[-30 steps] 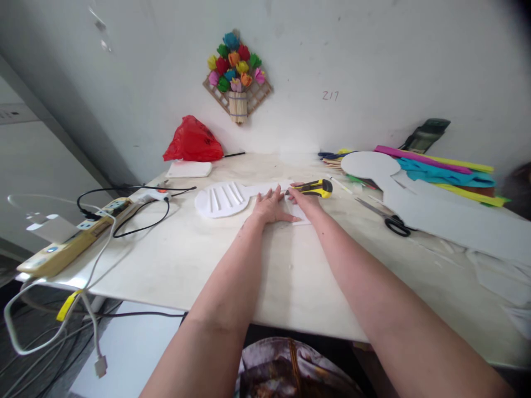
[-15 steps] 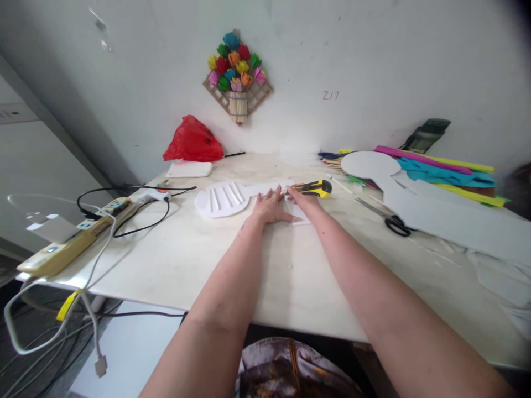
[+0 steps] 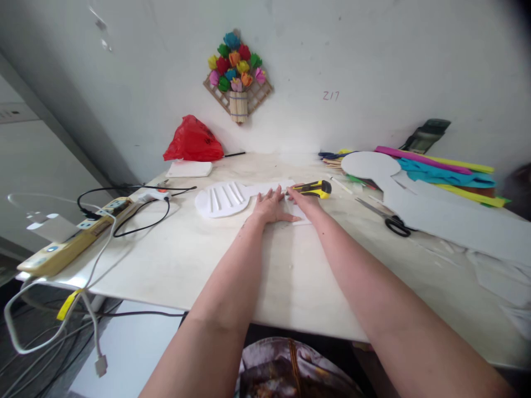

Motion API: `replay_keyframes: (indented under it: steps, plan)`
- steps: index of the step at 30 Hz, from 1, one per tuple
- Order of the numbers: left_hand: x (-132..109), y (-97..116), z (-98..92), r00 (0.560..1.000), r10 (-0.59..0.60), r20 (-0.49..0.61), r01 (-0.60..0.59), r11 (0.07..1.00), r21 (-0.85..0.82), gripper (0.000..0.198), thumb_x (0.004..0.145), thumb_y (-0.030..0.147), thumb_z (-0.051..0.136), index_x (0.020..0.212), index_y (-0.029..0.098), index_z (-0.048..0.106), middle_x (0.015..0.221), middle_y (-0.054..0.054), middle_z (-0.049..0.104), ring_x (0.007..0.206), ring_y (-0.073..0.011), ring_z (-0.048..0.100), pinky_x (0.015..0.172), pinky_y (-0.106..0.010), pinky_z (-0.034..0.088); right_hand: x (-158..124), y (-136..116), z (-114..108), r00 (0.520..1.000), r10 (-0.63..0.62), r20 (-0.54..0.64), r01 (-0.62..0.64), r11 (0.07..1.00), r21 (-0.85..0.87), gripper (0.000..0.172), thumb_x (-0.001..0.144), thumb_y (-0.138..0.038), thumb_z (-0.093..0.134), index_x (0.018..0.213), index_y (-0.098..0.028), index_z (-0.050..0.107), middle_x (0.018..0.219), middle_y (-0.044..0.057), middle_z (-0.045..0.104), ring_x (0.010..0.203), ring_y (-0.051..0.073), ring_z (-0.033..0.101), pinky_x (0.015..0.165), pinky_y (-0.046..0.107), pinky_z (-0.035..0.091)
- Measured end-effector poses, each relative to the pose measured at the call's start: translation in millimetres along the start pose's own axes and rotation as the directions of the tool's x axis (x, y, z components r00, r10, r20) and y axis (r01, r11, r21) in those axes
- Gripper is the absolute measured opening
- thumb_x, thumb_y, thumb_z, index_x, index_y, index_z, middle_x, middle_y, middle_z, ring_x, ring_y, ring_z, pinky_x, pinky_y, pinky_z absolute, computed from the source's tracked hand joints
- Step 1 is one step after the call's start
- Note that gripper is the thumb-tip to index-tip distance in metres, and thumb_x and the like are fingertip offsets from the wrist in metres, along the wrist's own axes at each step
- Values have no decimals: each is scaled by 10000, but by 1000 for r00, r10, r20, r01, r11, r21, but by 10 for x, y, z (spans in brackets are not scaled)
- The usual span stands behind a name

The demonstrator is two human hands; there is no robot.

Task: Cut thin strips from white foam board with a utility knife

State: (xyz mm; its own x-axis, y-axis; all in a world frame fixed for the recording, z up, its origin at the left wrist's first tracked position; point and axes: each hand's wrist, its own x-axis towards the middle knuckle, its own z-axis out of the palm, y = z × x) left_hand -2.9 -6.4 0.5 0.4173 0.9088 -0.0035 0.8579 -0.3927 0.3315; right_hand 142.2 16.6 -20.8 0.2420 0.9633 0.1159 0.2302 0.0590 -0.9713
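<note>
A white foam-board cutout [image 3: 222, 207] lies flat on the table, with a rounded left end bearing several thin raised white strips. Its narrower part runs right, beneath my hands. My left hand [image 3: 271, 207] rests palm down on that part, fingers spread, thumb pointing right. Close beside it, my right hand [image 3: 302, 200] has its fingers bent together, fingertips down on the white board near a narrow strip. Whatever those fingertips pinch is hidden. A yellow and black box cutter [image 3: 321, 189] sits just beyond the right hand, its front end partly covered by the fingers.
Black-handled scissors [image 3: 396, 225] lie to the right, before a large white board cutout [image 3: 448, 215] and coloured sheets [image 3: 448, 171]. At left are a power strip [image 3: 70, 249] with cables and a glue gun [image 3: 153, 195]. A red plastic bag [image 3: 193, 141] stands against the wall.
</note>
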Motion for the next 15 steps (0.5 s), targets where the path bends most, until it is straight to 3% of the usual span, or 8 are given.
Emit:
replay_keyframes:
  steps: [15]
  plan:
    - [-4, 0, 0, 1000, 6, 13, -6, 1000, 12, 1180, 607, 786, 496, 1486, 226, -56, 1520, -46, 239, 1421, -266, -22, 1128, -531, -41, -21, -31, 0, 1000, 10, -6, -10, 999, 47, 170, 714, -339, 652, 807, -207, 600, 614, -27, 632, 628, 111, 629, 600, 215, 493]
